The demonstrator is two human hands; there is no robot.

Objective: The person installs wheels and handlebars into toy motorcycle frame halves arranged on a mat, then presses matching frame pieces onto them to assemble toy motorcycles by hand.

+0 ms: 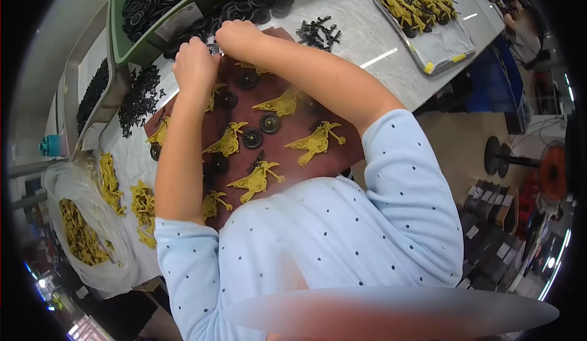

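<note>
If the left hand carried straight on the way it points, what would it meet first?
Probably the loose black wheels piled beside the green bin, just beyond the left hand; depth is hard to judge.

Glossy white table [361, 32] — beige floor [443, 142] beyond, bright light strip [555, 266] far right.

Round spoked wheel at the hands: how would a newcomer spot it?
Find the large green plastic bin at upper left. Below its right end, the bare left hand and bare right hand nearly meet. The round spoked wheel sits between them, unlike the loose black wheels heaped beyond.
</note>
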